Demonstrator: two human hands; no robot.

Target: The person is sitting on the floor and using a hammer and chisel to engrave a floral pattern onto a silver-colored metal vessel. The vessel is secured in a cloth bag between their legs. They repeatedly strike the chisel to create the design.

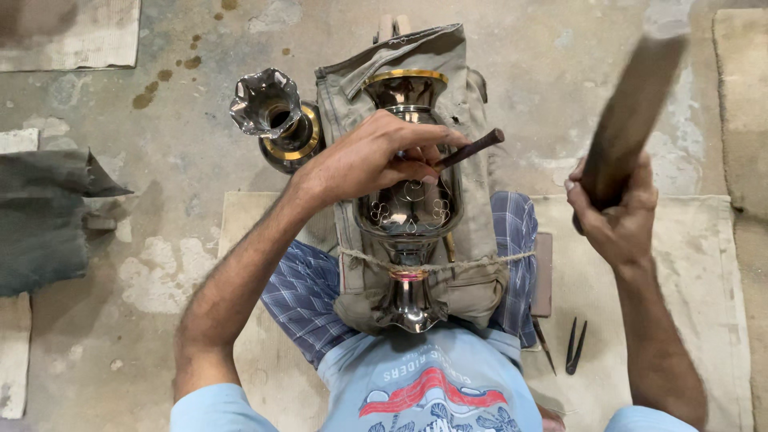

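Note:
A shiny metal vase [410, 212] with engraved flower marks lies on a khaki cloth pad [472, 232] across my lap, tied down by a thin rope [480, 261]. My left hand [376, 156] rests on the vase's upper body and grips a dark metal chisel [472, 148], its tip against the metal. My right hand [612, 216] is raised to the right, closed around a dark wooden mallet stick [632, 112] that points up and away, blurred by motion.
A second fluted metal vase [276, 116] stands on the concrete floor at upper left. Small dark pointed tools [574, 346] lie on the beige mat [680, 264] at lower right. Grey folded cloth [44, 208] sits at the left edge.

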